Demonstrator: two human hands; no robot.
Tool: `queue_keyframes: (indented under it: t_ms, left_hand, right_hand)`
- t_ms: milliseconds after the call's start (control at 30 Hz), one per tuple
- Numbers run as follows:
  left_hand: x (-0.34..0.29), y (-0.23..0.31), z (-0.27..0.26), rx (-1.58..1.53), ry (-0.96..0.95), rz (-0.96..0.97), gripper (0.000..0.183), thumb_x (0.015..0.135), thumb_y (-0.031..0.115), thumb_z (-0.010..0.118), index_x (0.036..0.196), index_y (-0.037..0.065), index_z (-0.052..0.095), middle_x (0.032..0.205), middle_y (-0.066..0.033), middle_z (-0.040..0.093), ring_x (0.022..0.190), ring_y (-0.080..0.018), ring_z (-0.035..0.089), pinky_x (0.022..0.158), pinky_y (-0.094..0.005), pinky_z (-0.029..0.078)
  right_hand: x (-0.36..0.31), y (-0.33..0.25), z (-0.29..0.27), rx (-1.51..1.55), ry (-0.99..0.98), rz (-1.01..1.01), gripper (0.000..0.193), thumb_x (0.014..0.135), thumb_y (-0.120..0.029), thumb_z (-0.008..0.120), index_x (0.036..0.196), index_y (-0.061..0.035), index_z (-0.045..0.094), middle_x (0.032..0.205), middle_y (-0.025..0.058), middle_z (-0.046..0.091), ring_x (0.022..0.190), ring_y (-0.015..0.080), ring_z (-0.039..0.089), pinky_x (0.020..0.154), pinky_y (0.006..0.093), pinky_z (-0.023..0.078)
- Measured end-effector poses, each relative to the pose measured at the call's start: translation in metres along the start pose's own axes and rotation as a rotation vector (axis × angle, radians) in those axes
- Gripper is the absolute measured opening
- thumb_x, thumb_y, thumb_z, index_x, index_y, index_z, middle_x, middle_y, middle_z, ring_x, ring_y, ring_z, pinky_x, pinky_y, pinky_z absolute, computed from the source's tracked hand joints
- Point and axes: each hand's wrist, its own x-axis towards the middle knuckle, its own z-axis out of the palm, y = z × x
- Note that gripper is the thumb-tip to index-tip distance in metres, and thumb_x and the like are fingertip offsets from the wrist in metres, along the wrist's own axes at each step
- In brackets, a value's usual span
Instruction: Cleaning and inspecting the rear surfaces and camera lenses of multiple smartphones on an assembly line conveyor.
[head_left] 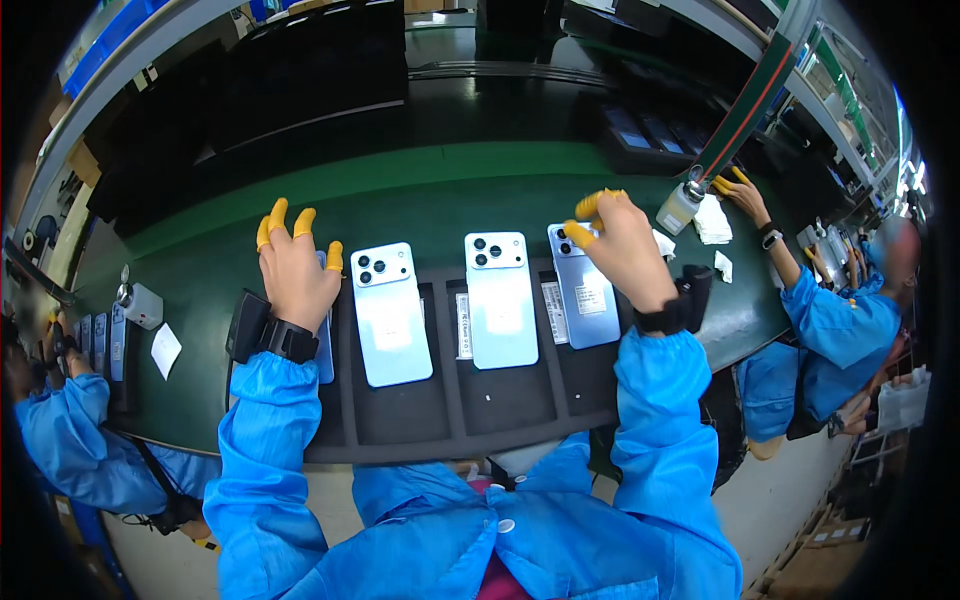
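A black slotted tray (500, 400) lies on the green bench in front of me, with light-blue phones resting face down in it. My left hand (295, 272), wearing yellow finger cots and a black wrist strap, rests with spread fingers on the leftmost phone (325, 355). Two more phones (392, 315) (500, 300) lie uncovered in the middle slots. My right hand (622, 245) hovers over the top of the rightmost phone (585, 295), its cot-tipped fingers curled together. I see nothing between them.
A co-worker in blue at the right reaches toward a small bottle (680, 207) beside white wipes (712, 222). Another co-worker at the left handles phones (100, 342) near a small dispenser (140, 305) and a white slip (165, 350). Black trays (300, 70) are stacked behind.
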Motion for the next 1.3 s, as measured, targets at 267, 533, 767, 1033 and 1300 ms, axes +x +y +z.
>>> queue_keyframes:
  t_ms: [267, 533, 767, 1033, 1300]
  left_hand:
    - [-0.016, 0.016, -0.007, -0.226, 0.169, 0.284, 0.038, 0.069, -0.004, 0.06, 0.105, 0.003, 0.067, 0.127, -0.0182, 0.052, 0.116, -0.0387, 0.048, 0.099, -0.044, 0.04]
    - [-0.069, 0.101, -0.015, -0.454, -0.157, 1.064, 0.037, 0.076, 0.008, 0.066, 0.112, 0.002, 0.063, 0.121, -0.0178, 0.056, 0.112, -0.0355, 0.052, 0.094, -0.0433, 0.042]
    - [-0.104, 0.156, 0.026, -0.4, -0.296, 1.306, 0.058, 0.091, 0.049, 0.051, 0.128, 0.003, 0.055, 0.13, -0.0154, 0.054, 0.125, -0.0277, 0.049, 0.112, -0.0452, 0.029]
    - [-0.107, 0.147, 0.033, -0.491, -0.278, 1.242, 0.062, 0.09, 0.052, 0.051, 0.13, 0.004, 0.054, 0.134, -0.0152, 0.052, 0.13, -0.0307, 0.044, 0.112, -0.0441, 0.029]
    - [-0.14, 0.101, -0.019, -0.756, -0.451, 1.491, 0.046, 0.092, 0.035, 0.056, 0.128, 0.006, 0.055, 0.128, -0.0129, 0.055, 0.124, -0.0297, 0.049, 0.109, -0.0479, 0.032]
  right_hand:
    - [-0.082, -0.007, -0.004, -0.193, -0.474, -0.235, 0.024, 0.072, -0.015, 0.071, 0.088, -0.0009, 0.06, 0.096, 0.0184, 0.058, 0.088, 0.0405, 0.059, 0.074, 0.0464, 0.051]
    - [-0.057, 0.034, -0.002, 0.2, -0.532, -0.068, 0.012, 0.073, -0.01, 0.062, 0.079, 0.0005, 0.063, 0.077, 0.0194, 0.064, 0.068, 0.0339, 0.063, 0.063, 0.0398, 0.05]
    - [-0.056, 0.043, -0.007, 0.437, -0.557, 0.182, 0.016, 0.075, -0.01, 0.061, 0.083, 0.0039, 0.064, 0.071, 0.0099, 0.063, 0.064, 0.0172, 0.059, 0.06, 0.0285, 0.047]
    - [-0.03, -0.031, -0.054, 0.417, 0.105, -0.251, 0.015, 0.068, -0.003, 0.065, 0.08, -0.0011, 0.057, 0.072, 0.0075, 0.056, 0.065, 0.0164, 0.056, 0.059, 0.0282, 0.046]
    - [-0.039, -0.065, 0.052, 0.063, -0.475, -0.373, 0.025, 0.072, -0.017, 0.071, 0.087, 0.0024, 0.063, 0.09, 0.0216, 0.062, 0.085, 0.0385, 0.061, 0.074, 0.0435, 0.05]
